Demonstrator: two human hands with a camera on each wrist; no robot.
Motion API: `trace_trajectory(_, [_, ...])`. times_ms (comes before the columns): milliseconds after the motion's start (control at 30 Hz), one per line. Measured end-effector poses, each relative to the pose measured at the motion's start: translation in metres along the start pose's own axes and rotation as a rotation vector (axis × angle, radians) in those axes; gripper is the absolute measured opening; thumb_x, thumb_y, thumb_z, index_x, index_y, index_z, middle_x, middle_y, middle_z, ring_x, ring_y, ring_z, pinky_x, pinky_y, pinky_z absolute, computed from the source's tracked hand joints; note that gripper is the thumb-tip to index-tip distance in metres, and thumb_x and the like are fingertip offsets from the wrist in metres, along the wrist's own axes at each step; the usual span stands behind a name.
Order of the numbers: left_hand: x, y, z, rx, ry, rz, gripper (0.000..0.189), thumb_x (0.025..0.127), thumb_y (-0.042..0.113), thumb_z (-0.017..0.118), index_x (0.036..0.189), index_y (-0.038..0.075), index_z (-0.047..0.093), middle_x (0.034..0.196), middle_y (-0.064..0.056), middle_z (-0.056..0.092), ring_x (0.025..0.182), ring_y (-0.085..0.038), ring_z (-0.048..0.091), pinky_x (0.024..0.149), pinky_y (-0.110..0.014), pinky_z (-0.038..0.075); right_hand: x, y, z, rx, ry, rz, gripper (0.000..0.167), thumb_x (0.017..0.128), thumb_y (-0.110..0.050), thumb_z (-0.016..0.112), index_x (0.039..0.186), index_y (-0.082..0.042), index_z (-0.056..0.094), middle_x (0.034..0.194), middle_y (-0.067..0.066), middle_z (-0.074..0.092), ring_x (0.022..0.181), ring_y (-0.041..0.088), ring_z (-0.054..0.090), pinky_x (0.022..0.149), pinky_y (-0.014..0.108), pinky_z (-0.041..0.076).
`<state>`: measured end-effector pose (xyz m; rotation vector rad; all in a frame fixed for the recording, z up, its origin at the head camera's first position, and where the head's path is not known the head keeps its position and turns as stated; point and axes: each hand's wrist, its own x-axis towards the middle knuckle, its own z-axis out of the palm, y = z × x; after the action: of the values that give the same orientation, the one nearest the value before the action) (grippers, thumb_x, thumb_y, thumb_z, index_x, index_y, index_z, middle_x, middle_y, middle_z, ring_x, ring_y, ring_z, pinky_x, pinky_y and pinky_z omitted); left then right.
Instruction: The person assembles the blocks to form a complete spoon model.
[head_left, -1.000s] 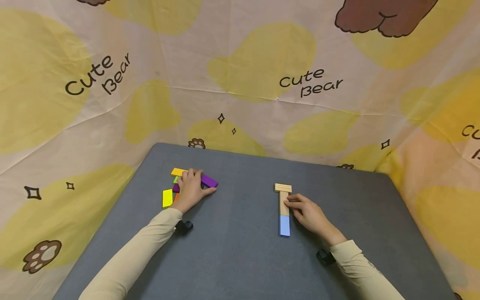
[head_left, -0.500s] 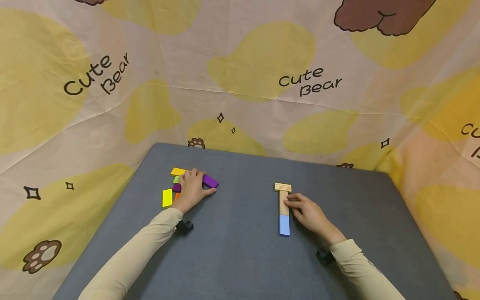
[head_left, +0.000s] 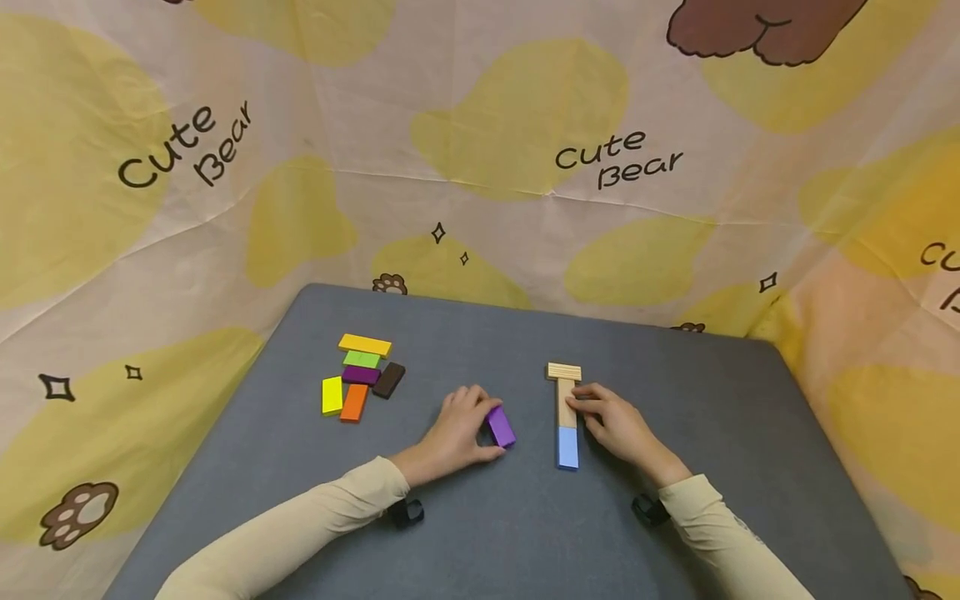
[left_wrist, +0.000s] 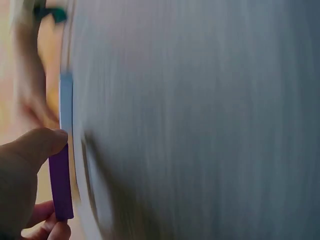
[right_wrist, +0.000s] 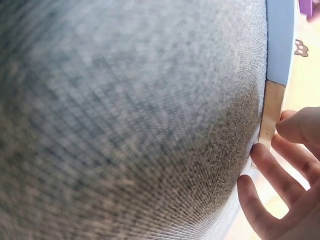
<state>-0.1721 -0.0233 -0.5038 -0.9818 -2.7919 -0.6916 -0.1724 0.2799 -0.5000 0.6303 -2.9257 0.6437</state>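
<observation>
My left hand (head_left: 456,435) pinches a purple block (head_left: 502,427) by its two ends, thumb at the near end and fingers at the far one; the left wrist view shows this block (left_wrist: 61,182) over the table. To its right, a plain wooden block (head_left: 566,402) and a light blue block (head_left: 567,448) lie end to end. Another wooden piece (head_left: 564,372) lies crosswise at their far end, making a T shape. My right hand (head_left: 621,427) rests its fingertips on the plain wooden block (right_wrist: 272,107), its other fingers loosely spread in the right wrist view.
At the left of the grey table (head_left: 480,533) lie several loose blocks: a golden yellow one (head_left: 364,345), a green one (head_left: 362,359), a dark purple one (head_left: 362,375), a dark brown one (head_left: 388,381), an orange one (head_left: 354,403) and a bright yellow one (head_left: 332,396). A printed cloth (head_left: 495,108) hangs behind.
My left hand has taken the purple block from the group at the left and carried it right, towards the T shape, turning it. The right hand has stayed on the wooden block.
</observation>
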Motion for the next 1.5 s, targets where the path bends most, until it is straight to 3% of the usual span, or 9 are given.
trace_trajectory(200, [-0.016,0.050,0.014,-0.060,-0.115,0.195,0.071,0.077,0.041,0.084,0.135,0.010,0.056,0.118,0.000,0.053,0.101,-0.009,0.046,0.087,-0.020,0.045,0.001,0.001,0.000,-0.006,0.003,0.007,0.036,0.092,-0.005,0.065,0.128,-0.010,0.068,0.129,0.008,0.063,0.119,0.031,0.063,0.090,0.050,0.055])
trace_trajectory(300, [-0.021,0.065,0.022,-0.077,-0.162,0.246,0.070,0.079,0.041,0.083,0.136,0.011,0.055,0.120,0.002,0.053,0.102,-0.007,0.046,0.086,-0.014,0.045,0.001,0.001,-0.001,0.000,0.006,0.007,0.037,0.092,-0.005,0.065,0.128,-0.010,0.068,0.129,0.008,0.063,0.119,0.031,0.063,0.089,0.050,0.055])
trace_trajectory(467, [-0.021,0.079,0.030,-0.076,-0.181,0.286,0.066,0.080,0.039,0.082,0.134,0.012,0.056,0.121,0.002,0.055,0.105,-0.006,0.048,0.087,-0.012,0.046,0.001,0.002,0.000,0.008,0.011,-0.004,0.036,0.092,-0.005,0.065,0.128,-0.010,0.068,0.130,0.008,0.063,0.120,0.031,0.062,0.090,0.050,0.055])
trace_trajectory(767, [-0.010,0.089,0.035,-0.032,-0.162,0.328,0.060,0.083,0.038,0.080,0.133,0.013,0.058,0.124,0.002,0.055,0.108,-0.008,0.050,0.093,-0.016,0.047,0.000,0.003,0.001,0.016,0.026,-0.013,0.036,0.092,-0.005,0.065,0.128,-0.011,0.068,0.131,0.009,0.063,0.121,0.032,0.062,0.089,0.050,0.055])
trace_trajectory(1500, [-0.006,0.090,0.040,0.060,-0.103,0.384,0.035,0.085,0.039,0.077,0.115,0.024,0.068,0.111,0.006,0.058,0.095,-0.006,0.049,0.081,-0.014,0.043,-0.001,0.002,0.001,0.028,0.016,0.001,0.037,0.092,-0.005,0.065,0.129,-0.011,0.067,0.131,0.007,0.063,0.122,0.030,0.061,0.089,0.049,0.055])
